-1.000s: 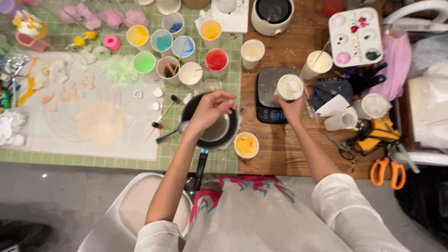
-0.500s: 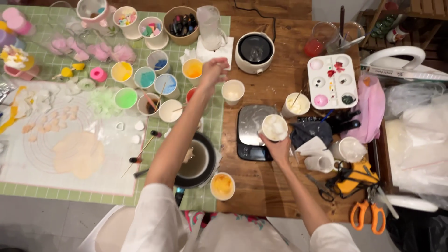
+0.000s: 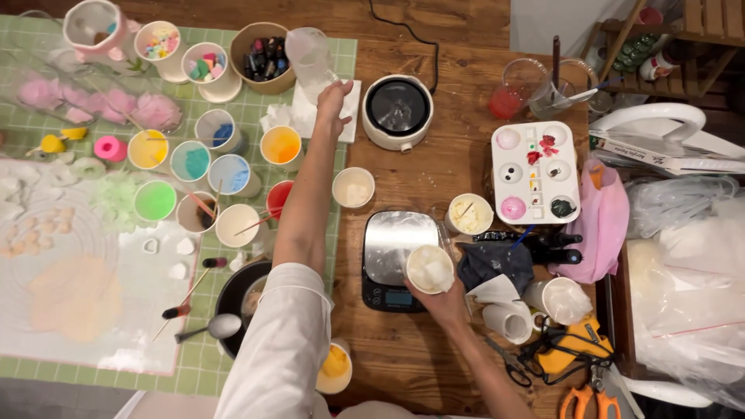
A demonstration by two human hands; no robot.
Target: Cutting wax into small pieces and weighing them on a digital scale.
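Observation:
My left hand (image 3: 332, 105) reaches far across the table and touches the handle of a clear plastic measuring cup (image 3: 310, 56) that stands near the back, on white paper towels (image 3: 299, 116). Whether the fingers have closed on the handle I cannot tell. My right hand (image 3: 444, 299) holds a white paper cup (image 3: 430, 268) with pale wax in it, at the right edge of a small digital scale (image 3: 392, 256). A dark pan (image 3: 237, 295) sits under my left sleeve, partly hidden.
Several paper cups of coloured wax (image 3: 192, 161) stand on the green checked mat (image 3: 46, 132). A white melting pot (image 3: 397, 109), a paint palette (image 3: 535, 171), a metal spoon (image 3: 211, 329), orange scissors (image 3: 591, 397) and plastic bags (image 3: 691, 256) crowd the wooden table (image 3: 458, 46).
My left hand left the dark pan and stretched forward to the clear measuring cup. The right hand kept the white cup by the scale. The view shifted toward the table's back.

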